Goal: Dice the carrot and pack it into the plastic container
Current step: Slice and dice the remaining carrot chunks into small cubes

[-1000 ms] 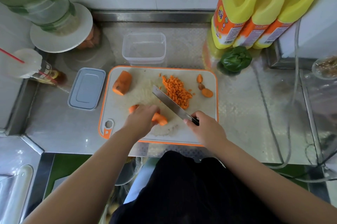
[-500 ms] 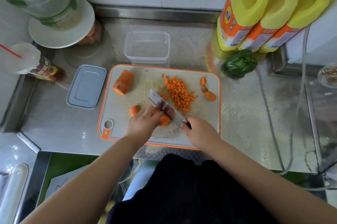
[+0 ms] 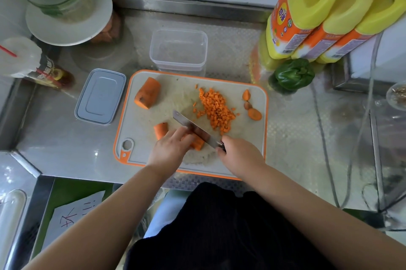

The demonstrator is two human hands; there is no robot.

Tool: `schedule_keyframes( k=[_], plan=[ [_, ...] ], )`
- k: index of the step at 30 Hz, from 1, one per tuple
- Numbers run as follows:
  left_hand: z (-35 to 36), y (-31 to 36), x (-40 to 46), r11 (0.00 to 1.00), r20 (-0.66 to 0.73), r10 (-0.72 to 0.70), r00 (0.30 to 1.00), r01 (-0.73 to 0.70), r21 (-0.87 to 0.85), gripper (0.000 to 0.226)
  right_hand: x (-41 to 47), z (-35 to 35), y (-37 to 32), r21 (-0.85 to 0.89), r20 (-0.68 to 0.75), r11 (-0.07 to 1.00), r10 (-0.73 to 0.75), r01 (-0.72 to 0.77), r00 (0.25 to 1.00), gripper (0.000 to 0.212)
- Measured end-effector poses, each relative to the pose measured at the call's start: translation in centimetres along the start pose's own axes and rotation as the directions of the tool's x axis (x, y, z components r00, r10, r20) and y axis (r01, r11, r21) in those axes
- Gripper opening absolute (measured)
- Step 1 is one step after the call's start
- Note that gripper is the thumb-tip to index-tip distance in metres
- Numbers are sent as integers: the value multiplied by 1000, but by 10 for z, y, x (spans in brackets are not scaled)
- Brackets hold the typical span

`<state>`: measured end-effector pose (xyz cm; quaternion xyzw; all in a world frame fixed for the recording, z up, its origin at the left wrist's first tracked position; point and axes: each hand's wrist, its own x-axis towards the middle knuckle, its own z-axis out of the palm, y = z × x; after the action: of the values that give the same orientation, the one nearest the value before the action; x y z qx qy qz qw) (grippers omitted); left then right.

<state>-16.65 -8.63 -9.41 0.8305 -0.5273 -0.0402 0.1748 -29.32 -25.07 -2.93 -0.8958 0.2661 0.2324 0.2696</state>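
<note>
The left hand (image 3: 170, 148) curls its fingers over a carrot piece (image 3: 196, 141) near the cutting board's (image 3: 140, 155) front edge; the right hand (image 3: 238, 153) grips the knife (image 3: 191, 125), blade across the piece. Fingertips should stay tucked (knuckles guiding the blade). Diced carrot (image 3: 216, 110) lies mid-board, the plastic container (image 3: 179, 48) behind, on a steel counter (image 3: 66, 137) against white tiles.

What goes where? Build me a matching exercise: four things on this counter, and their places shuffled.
1. diced carrot
2. plastic container
3. grey lid
4. green pepper

A. left of the cutting board
B. behind the board
C. by the yellow bottles
D. on the board

Pairs: 1-D, 2-B, 3-A, 4-C
</note>
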Motion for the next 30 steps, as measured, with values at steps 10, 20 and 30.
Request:
schedule_keyframes(
  k=[10, 20, 30],
  plan=[
    [8, 5, -9, 999, -95, 47, 994, -47, 7, 9, -2, 14, -5, -109, -14, 993, -47, 45, 999, 8],
    [16, 8, -8, 990, -138, -67, 988, 49, -130, 19, -15, 14, -11, -243, -57, 970, -33, 18, 998, 12],
    [20, 10, -11, 989, -178, -62, 982, 36, -143, 13, -1, 20, -13, -140, 26, 989, 56, -52, 998, 14]
  ],
)
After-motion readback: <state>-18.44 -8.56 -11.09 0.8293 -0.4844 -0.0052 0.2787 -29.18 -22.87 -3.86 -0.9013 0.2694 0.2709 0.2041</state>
